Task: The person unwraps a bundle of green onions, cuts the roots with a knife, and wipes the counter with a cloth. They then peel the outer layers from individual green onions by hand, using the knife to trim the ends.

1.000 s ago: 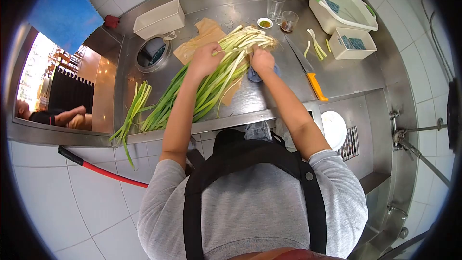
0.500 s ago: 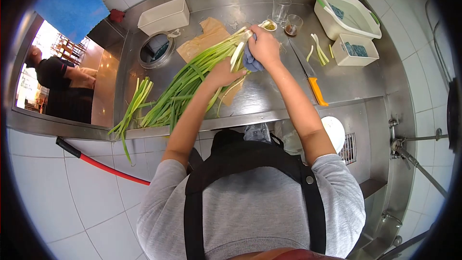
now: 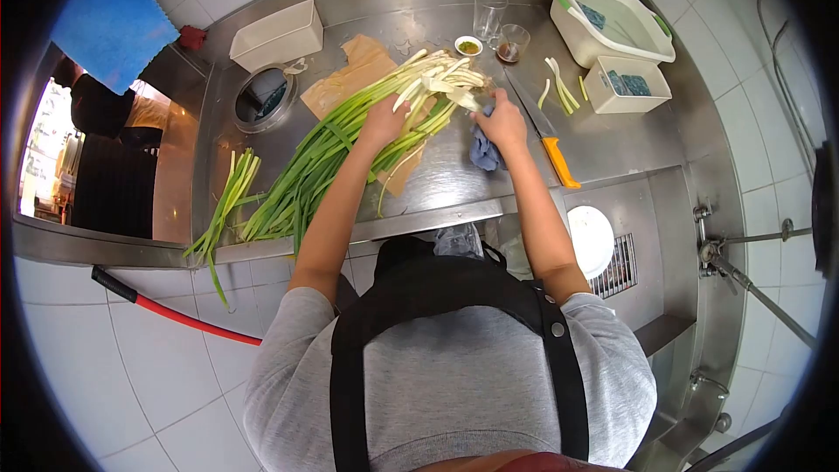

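Observation:
A big heap of spring onions (image 3: pixel 328 153) lies across the steel counter, green tops to the left and white root ends to the right. My left hand (image 3: pixel 384 121) is closed around some stalks in the middle of the heap. At the white ends, my right hand (image 3: pixel 504 124) has its fingers closed at the tip of a pale spring onion stalk (image 3: pixel 461 97); the fingertips are partly hidden. A crumpled blue cloth (image 3: pixel 483 150) lies under and beside that hand. Just right of it lies a knife with an orange handle (image 3: pixel 560 163), blade pointing away.
Brown paper (image 3: pixel 363 61) lies under the heap. Behind stand a small sauce dish (image 3: pixel 468 46), two glasses (image 3: pixel 490 10) and a white bin (image 3: pixel 278 33). Trimmed stalks (image 3: pixel 562 87), a small tub (image 3: pixel 627 86) and a water-filled basin (image 3: pixel 612 22) are at right. A person (image 3: pixel 100 105) shows through the left opening.
My right hand has drawn back from the white ends, uncovering them and the sauce dish. The blue cloth now sits lower, beside the hand. The whole view has shifted slightly.

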{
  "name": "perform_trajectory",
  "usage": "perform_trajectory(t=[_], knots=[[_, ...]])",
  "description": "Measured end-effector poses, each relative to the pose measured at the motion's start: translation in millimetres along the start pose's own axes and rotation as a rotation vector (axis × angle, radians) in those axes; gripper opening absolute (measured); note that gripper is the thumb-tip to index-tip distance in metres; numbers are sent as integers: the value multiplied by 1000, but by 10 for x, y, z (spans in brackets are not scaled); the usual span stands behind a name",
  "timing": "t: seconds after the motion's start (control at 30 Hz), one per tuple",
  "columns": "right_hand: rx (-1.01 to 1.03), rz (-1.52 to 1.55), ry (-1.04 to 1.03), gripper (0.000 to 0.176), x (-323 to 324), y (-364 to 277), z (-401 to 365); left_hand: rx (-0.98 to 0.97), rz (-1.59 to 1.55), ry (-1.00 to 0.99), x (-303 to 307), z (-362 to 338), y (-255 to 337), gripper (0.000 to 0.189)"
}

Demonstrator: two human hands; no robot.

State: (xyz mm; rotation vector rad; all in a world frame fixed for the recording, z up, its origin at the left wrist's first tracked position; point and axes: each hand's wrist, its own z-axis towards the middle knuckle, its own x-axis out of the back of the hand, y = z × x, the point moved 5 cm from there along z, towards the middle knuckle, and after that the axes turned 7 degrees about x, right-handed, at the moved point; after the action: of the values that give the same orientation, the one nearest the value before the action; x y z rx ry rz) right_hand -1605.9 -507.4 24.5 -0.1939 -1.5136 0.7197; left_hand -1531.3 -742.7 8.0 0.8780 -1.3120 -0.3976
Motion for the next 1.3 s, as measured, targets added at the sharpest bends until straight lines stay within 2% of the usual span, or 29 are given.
perform_trajectory(t=[0.13,0.2,0.27,0.33,0.43,0.47,0.53,0.57,0.63,0.67,0.73,0.77,0.83,0.87,0.9,0.93,0.97,1.03,1.1,1.3], knots=[[107,-56,37,59,-9,172,-112,-6,123,-16,-42,11,41,37],[-61,-232,233,64,120,432,-115,-2,99,-10,-6,5,150,37],[-340,-357,161,65,257,768,-172,9,75,-3,71,-18,264,37],[-582,-489,45,59,263,1149,-296,-72,1,39,193,-36,406,36],[-665,-388,-81,50,60,1767,-373,-101,-53,72,300,-173,672,33],[-669,-387,-83,50,18,1832,-402,-100,-52,68,323,-248,783,33],[-548,-425,34,40,67,1788,-493,-52,-105,-117,226,-435,983,29],[-562,-425,26,40,83,1808,-540,-48,-102,-132,108,-497,965,29],[-470,-288,81,38,196,1800,-564,-259,-99,-126,-174,-633,985,25],[-490,-295,72,38,252,1857,-636,-345,-110,-178,-324,-716,995,21],[-314,-165,215,42,455,1824,-788,-353,-92,-257,-576,-921,993,19],[-336,-174,210,42,583,1805,-932,-368,-67,-312,-712,-1020,989,18],[-473,425,190,47,864,1415,-1348,-353,-83,-334,-1007,-1142,843,21],[-411,492,235,47,889,1345,-1502,-414,-83,-308,-1098,-1204,816,22],[-428,482,237,47,931,1231,-1667,-475,-83,-279,-1194,-1259,782,26],[-455,459,146,46,948,1068,-1811,-527,9,-247,-1310,-1299,712,29],[-481,437,57,45,924,953,-1946,-529,-1,-262,-1323,-1335,729,29],[-433,281,7,44,736,941,-2172,-493,188,-267,-1321,-1380,757,27],[-406,164,-11,43,620,854,-2340,-528,187,-245,-1362,-1374,729,26],[-424,134,-31,41,401,763,-2592,-453,253,-247,-1390,-1376,726,25]])
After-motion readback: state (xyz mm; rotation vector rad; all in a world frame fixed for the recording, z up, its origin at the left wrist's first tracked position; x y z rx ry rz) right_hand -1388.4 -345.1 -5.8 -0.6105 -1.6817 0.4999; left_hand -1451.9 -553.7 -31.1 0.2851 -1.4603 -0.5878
